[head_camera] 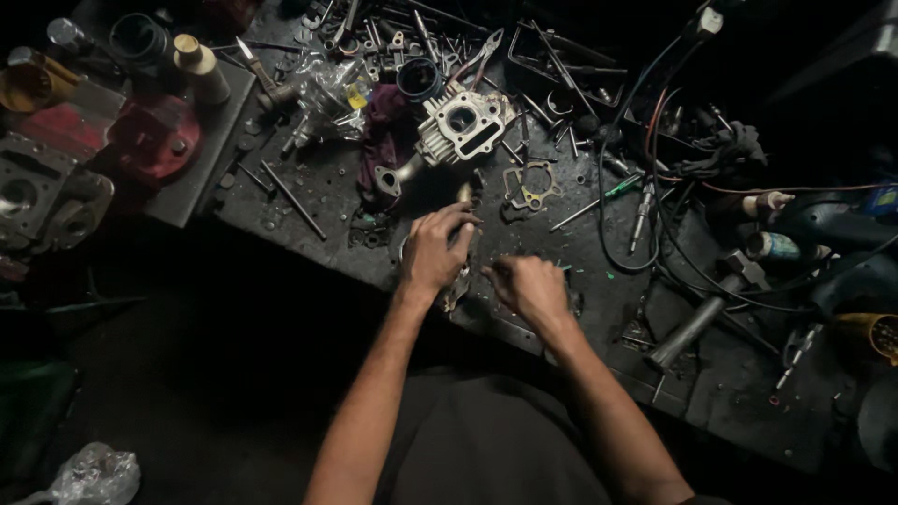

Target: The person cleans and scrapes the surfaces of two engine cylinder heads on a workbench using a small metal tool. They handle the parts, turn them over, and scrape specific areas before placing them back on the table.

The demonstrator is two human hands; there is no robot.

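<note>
Small metal part (458,281), partly hidden, lies on the dark surface (599,281) just below the finned cylinder head (461,124); left hand (433,251) grasps it. Right hand (531,287), just right of it, pinches something too small to tell: fitting appears underway, and steady alignment comes next.

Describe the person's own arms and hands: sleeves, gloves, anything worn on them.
Both forearms are bare with no sleeves in view. The left hand and right hand wear no gloves; no watch, ring or wristband shows. The light is dim, so fine marks cannot be told.
</note>
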